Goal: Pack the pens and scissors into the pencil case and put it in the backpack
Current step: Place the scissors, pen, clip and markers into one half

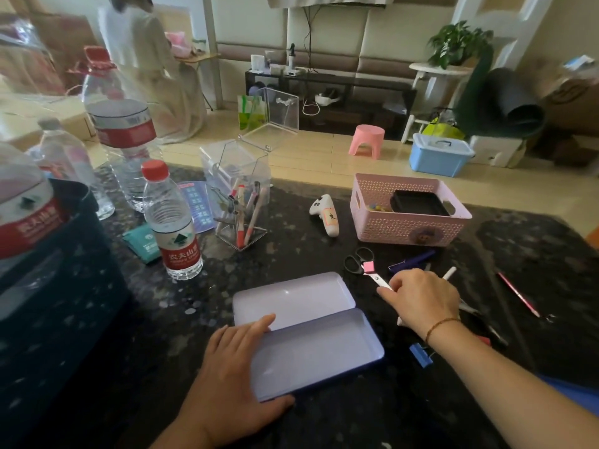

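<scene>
The pencil case (311, 338), a lilac tin with a dark blue outside, lies open and empty at the near middle of the dark table. My left hand (233, 374) grips its left end, thumb along the front edge. My right hand (421, 303) is curled down over the loose pens to the right of the case. Its fingertips touch the blade tip of the black-handled scissors (359, 262). A white pen (450, 273) runs under the palm. A purple pen (411, 261) and a pink pen (518, 294) lie nearby. A dark blue bag (48, 286) stands at the left.
Water bottles (175, 228) stand left of the case, beside a clear holder (241, 205) with more pens. Behind the scissors are a pink basket (405, 228) and a white controller (327, 215). A blue binder clip (420, 354) lies under my right forearm. A person stands far left.
</scene>
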Motion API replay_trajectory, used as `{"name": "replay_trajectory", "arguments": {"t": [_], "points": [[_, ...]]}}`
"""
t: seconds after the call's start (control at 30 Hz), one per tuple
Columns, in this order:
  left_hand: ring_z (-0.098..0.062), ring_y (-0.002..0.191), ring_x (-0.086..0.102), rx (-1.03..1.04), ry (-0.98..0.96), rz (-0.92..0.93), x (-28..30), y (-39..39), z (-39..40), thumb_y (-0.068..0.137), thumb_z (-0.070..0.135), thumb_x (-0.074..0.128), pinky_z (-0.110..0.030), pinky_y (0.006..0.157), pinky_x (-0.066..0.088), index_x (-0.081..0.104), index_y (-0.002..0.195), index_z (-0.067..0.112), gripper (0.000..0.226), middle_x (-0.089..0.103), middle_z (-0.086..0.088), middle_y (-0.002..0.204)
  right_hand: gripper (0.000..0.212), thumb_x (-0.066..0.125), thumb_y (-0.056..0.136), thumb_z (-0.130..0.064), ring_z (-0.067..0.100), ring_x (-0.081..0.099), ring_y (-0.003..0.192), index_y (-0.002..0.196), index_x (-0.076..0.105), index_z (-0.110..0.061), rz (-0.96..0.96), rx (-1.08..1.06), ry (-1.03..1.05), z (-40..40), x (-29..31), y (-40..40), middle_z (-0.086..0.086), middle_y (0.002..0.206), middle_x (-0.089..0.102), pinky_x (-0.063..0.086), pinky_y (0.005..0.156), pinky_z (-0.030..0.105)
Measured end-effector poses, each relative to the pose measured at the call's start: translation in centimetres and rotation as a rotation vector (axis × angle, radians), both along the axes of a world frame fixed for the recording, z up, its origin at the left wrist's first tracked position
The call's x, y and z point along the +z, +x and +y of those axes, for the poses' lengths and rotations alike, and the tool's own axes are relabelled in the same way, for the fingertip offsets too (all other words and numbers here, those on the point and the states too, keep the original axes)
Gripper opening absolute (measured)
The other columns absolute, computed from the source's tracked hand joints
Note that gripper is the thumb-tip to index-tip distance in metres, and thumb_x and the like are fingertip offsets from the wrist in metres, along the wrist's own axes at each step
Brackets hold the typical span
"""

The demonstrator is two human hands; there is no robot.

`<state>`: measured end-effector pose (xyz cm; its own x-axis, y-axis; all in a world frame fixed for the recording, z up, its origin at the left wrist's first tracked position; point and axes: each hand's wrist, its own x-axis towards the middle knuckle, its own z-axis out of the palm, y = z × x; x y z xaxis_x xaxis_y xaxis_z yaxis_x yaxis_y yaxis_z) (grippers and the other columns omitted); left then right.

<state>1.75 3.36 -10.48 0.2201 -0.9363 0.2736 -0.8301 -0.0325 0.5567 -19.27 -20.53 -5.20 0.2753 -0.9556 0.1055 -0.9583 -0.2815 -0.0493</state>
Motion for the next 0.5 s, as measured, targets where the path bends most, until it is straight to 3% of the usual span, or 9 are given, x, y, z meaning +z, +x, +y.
{"name": "replay_trajectory", "arguments": {"t": [0.13,0.23,0.3,0.4,0.5], "points": [[-0.004,0.122,0.041,0.0,0.002,0.005,0.2,-0.1,0.0,0.055,0.075,0.071,-0.044,0.113,0.028,0.007,0.141,0.056,0.109,0.045,0.024,0.128,0.031,0.063,0.078,-0.059,0.008,0.058,0.059,0.064,0.066,-0.031,-0.184,0.114,0.054,3.7,1.4,-1.6,-0.012,0.055,0.059,0.051,0.058,0.029],[-0.006,0.121,0.042,-0.005,0.016,0.009,0.1,-0.1,-0.1,0.057,0.074,0.071,-0.045,0.112,0.029,0.007,0.143,0.051,0.11,0.046,0.02,0.127,0.027,0.069,0.072,-0.057,0.002,0.054,0.049,0.059,0.066,-0.033,-0.334,0.242,0.22,6.7,1.9,-2.1,-0.014,0.047,0.057,0.039,0.049,0.022],[-0.007,0.119,0.043,-0.002,0.001,0.011,0.0,0.0,-0.1,0.057,0.071,0.072,-0.045,0.11,0.03,0.012,0.146,0.045,0.111,0.048,0.018,0.127,0.028,0.068,0.069,-0.061,0.0,0.052,0.049,0.06,0.066,-0.035,-0.285,0.376,0.225,8.0,1.0,-2.0,-0.015,0.047,0.055,0.034,0.048,0.018],[-0.006,0.115,0.043,-0.004,-0.006,-0.005,-0.2,0.0,0.0,0.056,0.067,0.074,-0.04,0.108,0.031,0.013,0.148,0.04,0.113,0.049,0.018,0.126,0.034,0.058,0.071,-0.067,-0.003,0.041,0.047,0.066,0.068,-0.036,-0.197,0.649,0.061,8.4,-1.1,-1.4,-0.017,0.049,0.05,0.028,0.046,0.016],[-0.007,0.115,0.043,-0.017,-0.007,-0.022,-0.2,0.0,-0.1,0.057,0.066,0.074,-0.038,0.106,0.033,0.015,0.147,0.039,0.111,0.048,0.018,0.127,0.037,0.051,0.07,-0.067,0.004,0.046,0.047,0.065,0.067,-0.033,-0.156,0.897,-0.042,6.7,-1.6,-0.1,-0.013,0.052,0.052,0.031,0.042,0.02]]}}
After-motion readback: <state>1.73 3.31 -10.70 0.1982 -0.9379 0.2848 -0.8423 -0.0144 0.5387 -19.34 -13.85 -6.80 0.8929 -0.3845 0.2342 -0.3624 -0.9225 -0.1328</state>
